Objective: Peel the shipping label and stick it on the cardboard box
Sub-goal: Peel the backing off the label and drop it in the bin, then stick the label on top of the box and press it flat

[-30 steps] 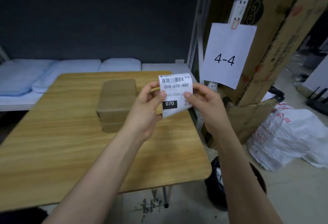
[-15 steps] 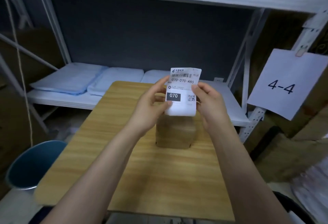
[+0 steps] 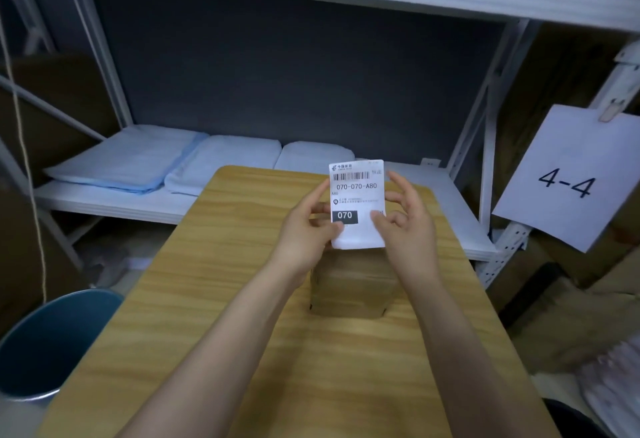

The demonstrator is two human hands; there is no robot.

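Shipping label [image 3: 356, 191] above cardboard box [image 3: 353, 288]

The table [image 3: 207, 316] shows smooth wood grain with a slight sheen; the box [image 3: 353, 288] is matt brown cardboard; the label [image 3: 356, 195] is smooth white paper.

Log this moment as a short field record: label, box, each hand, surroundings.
label: shipping label, printed side facing the camera, held up above the box
box: cardboard box, closed, on the wooden table
left hand: left hand pinching the label's left edge
right hand: right hand, fingers at the label's right edge
surroundings: blue bin left of the table; 4-4 sign
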